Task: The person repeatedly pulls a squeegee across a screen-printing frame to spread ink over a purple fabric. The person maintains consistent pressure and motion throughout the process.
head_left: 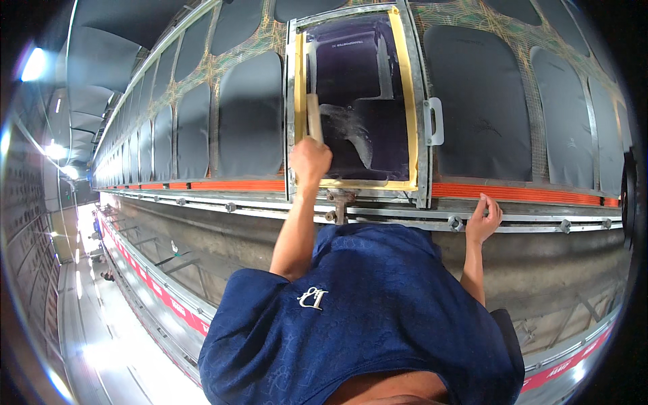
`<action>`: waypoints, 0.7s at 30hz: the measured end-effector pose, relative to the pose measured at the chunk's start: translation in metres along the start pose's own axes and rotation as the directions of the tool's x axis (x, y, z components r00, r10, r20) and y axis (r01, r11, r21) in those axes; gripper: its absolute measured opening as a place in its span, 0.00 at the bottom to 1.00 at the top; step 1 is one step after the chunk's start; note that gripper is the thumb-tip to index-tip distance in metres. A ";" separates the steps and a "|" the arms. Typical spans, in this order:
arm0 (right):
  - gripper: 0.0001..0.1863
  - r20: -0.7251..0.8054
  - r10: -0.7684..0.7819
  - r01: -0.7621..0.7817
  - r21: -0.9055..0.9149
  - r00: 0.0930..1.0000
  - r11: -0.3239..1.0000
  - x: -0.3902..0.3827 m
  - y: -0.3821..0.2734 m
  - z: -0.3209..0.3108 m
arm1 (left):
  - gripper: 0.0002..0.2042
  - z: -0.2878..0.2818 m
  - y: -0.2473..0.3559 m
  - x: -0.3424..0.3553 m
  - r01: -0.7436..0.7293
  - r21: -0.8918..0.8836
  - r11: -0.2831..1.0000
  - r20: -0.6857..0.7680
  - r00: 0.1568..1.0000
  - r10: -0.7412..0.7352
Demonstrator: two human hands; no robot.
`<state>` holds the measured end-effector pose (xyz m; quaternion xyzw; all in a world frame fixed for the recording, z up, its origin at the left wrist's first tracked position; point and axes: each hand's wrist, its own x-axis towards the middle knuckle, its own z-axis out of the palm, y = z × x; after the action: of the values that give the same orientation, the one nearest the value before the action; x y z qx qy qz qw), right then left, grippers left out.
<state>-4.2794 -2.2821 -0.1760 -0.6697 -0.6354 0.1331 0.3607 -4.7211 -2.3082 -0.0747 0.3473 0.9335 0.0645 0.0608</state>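
My left hand (pixel 310 160) is closed around the end of a wooden-handled squeegee (pixel 314 117), which stands along the left inner side of a screen-printing frame (pixel 292 88). The frame has metal edges and yellow tape (pixel 407 94) around a dark mesh (pixel 388 135). Pale smears of ink (pixel 358 135) lie across the mesh. What part of the squeegee touches the mesh is hard to make out. To the right of the frame, my right hand (pixel 484 219) hovers by the metal rail, its fingers loosely bent and apart with nothing in them.
Dark fabric panels (pixel 479 101) lie in rows along the long printing table, on both sides of the frame. A white handle (pixel 435 121) sticks out from the frame's right edge. Orange strips (pixel 229 185) and a bolted metal rail (pixel 263 210) line the near edge.
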 end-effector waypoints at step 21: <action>0.14 0.058 0.166 -0.163 -0.049 0.984 0.985 0.003 -0.008 -0.003 | 0.17 0.012 0.050 0.135 -0.086 -0.071 0.994 0.025 0.996 0.088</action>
<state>-4.2826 -2.2810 -0.1680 -0.7232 -0.5916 0.1690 0.3139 -4.7884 -2.1813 -0.0876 0.3862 0.9138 0.0949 0.0831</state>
